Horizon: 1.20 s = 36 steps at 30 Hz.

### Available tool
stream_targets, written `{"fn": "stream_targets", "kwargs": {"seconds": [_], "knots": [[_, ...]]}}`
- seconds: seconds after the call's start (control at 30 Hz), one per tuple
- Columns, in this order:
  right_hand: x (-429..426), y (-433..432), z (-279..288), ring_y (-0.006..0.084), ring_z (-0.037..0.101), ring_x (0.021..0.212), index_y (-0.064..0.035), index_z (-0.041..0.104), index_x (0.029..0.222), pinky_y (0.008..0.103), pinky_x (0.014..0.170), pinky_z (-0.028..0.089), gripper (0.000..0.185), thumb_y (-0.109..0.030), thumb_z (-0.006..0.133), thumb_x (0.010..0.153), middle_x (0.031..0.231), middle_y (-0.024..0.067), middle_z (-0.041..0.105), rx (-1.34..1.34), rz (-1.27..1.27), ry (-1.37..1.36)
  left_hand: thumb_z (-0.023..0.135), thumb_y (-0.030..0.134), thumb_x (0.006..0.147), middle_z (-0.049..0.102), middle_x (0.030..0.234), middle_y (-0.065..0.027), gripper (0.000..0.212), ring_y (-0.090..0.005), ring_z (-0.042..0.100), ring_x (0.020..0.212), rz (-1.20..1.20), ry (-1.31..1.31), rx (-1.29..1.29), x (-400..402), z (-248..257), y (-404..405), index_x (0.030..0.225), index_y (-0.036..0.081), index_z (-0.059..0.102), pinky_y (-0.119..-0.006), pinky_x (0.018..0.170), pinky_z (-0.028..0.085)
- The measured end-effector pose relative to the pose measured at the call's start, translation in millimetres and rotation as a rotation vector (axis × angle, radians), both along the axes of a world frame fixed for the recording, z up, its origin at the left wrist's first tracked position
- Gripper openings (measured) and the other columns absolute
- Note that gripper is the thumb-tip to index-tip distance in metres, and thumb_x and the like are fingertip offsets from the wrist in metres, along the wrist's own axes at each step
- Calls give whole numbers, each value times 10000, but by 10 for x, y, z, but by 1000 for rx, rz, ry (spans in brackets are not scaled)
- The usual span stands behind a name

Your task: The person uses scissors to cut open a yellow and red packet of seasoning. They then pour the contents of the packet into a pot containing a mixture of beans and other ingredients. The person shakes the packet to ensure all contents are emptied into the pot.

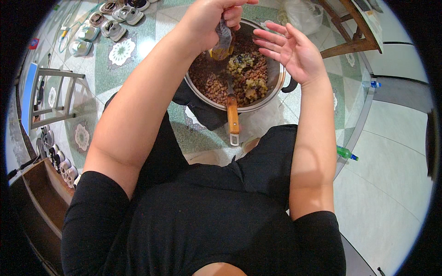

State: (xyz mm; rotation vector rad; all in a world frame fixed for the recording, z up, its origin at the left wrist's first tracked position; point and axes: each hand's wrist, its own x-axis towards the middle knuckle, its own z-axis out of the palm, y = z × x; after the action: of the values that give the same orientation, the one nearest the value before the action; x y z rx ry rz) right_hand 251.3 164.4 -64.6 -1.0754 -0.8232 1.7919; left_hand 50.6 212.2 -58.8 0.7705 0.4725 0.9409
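A wide metal pot (275,77) stands before me, holding brown beans (213,86) and clumps of yellow-green chopped mash (256,86). Over its far side, my left hand (221,22) grips a clear plastic container (223,43), tilted downward with something yellow at its lower end. Whether this is a bottle or a bag, I cannot tell. My right hand (291,51) hovers above the pot's right rim, palm turned inward, fingers apart and holding nothing. A spatula (233,115) leans over the near rim, its wooden handle toward me and its blade buried among the beans.
Black cloth (207,115) lies below the pot's near left side. Several shoes (112,30) sit at the upper left, above a folding stool (57,96). A wooden-legged table (355,46) and a plastic bag (304,15) are at the upper right. A green bottle (345,153) lies by my right arm.
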Motion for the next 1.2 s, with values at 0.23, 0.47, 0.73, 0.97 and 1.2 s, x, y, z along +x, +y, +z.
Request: {"fn": "stream_targets", "kwargs": {"seconds": [0.23,0.47,0.73,0.97,1.2], "knots": [[-71,-157,81,251,609,892,32,313,1254,221,530,488,451,-281,332,930,1125,220,528,194,-36,-298,530,126,827,372,537,23,155,-81,338,462,-8,15,10,23,-5,-53,921,5,545,-225,477,300],[-96,-144,-367,52,491,664,-31,433,1229,175,589,387,526,-24,615,735,776,-18,537,225,-196,-600,532,128,830,389,550,19,152,-85,358,477,2,25,44,113,-34,-82,916,3,551,-223,489,314],[-115,-61,-578,85,520,661,-25,317,1306,188,604,402,679,32,597,690,770,-1,553,103,-171,-616,510,112,806,379,548,34,174,-74,336,506,55,83,141,131,-104,-101,895,-3,608,-219,511,297],[-218,-46,-666,91,513,689,-75,245,1357,193,645,392,819,84,583,629,864,35,569,48,-148,-598,525,111,797,397,562,29,172,-82,349,518,59,47,144,93,-154,-89,893,-5,609,-217,521,308],[-286,-29,-639,160,440,1025,-183,185,1390,279,688,387,843,-30,577,660,1324,134,335,-170,-86,-612,543,118,797,438,576,22,173,-81,380,538,97,86,163,83,-151,-85,896,-8,607,-211,519,317]]}}
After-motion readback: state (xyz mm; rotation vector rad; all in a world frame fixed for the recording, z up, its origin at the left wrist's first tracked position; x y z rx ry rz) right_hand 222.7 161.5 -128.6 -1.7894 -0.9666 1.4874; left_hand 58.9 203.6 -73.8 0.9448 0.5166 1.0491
